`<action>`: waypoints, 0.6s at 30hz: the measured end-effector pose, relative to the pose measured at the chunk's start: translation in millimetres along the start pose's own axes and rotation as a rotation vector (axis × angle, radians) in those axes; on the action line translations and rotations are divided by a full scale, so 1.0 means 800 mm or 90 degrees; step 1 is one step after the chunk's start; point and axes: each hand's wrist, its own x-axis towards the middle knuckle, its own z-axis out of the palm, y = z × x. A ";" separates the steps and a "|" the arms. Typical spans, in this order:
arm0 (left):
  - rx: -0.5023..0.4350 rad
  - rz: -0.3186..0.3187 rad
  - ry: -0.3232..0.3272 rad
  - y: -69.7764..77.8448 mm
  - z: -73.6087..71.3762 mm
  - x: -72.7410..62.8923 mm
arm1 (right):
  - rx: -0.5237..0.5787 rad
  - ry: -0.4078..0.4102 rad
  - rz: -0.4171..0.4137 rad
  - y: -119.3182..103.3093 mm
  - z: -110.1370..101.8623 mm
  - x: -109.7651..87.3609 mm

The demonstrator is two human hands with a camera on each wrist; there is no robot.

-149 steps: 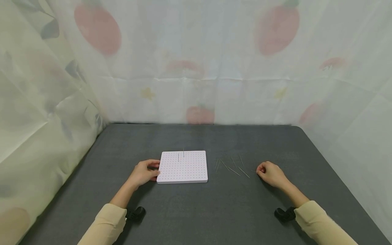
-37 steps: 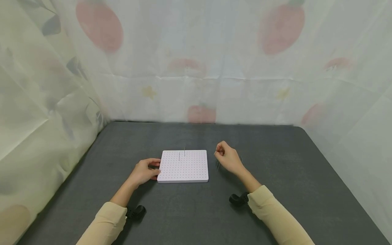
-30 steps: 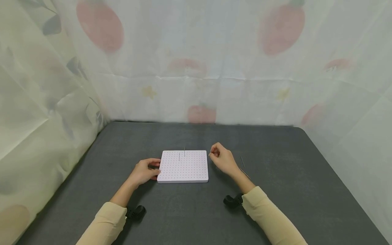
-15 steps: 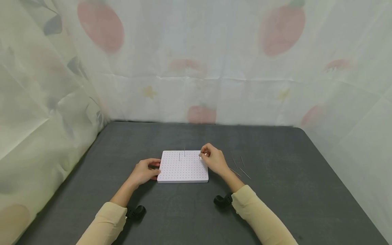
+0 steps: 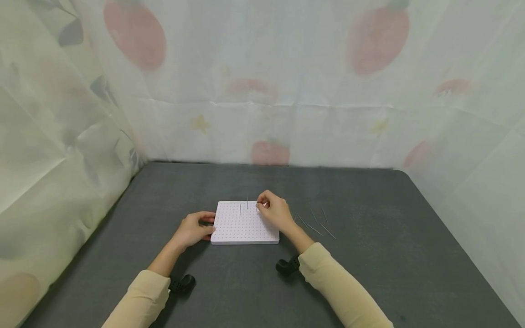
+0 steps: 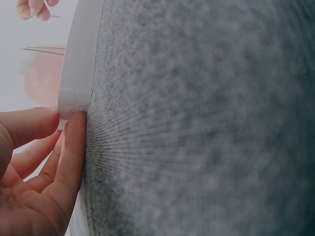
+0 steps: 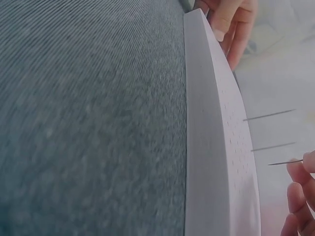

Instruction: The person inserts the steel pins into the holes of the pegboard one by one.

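Observation:
A white board with rows of small holes [image 5: 242,228] lies on the dark table. My left hand [image 5: 195,228] grips its left edge; in the left wrist view the thumb [image 6: 32,127] is on one face and a finger [image 6: 74,147] along the side. Two thin metal needles stand upright in the far part of the board, a nearer one [image 5: 240,210] and a farther one [image 5: 247,204]. Between thumb and fingertips my right hand [image 5: 275,212] pinches another needle [image 7: 283,162] over the board. Its tip points at the holes, a small gap above the surface, right of the standing needles.
Several loose needles [image 5: 315,230] lie scattered on the table [image 5: 369,255] to the right of the board, beyond my right forearm. A patterned curtain [image 5: 328,127] hangs behind the table and along both sides. Each wrist wears a black device [image 5: 183,284].
My right hand has carried its needle from the table's right side, past the loose needles, leftward over the board. My left hand keeps its grip on the board, and the two standing needles are unchanged.

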 end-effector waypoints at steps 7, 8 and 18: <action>-0.004 -0.006 -0.003 0.001 0.000 0.000 | -0.007 -0.005 0.002 -0.008 0.010 0.005; -0.004 -0.005 -0.002 0.001 0.000 0.000 | -0.008 -0.006 0.002 -0.009 0.011 0.006; -0.008 -0.001 -0.008 0.002 0.000 -0.002 | -0.028 -0.011 0.002 -0.012 0.021 0.010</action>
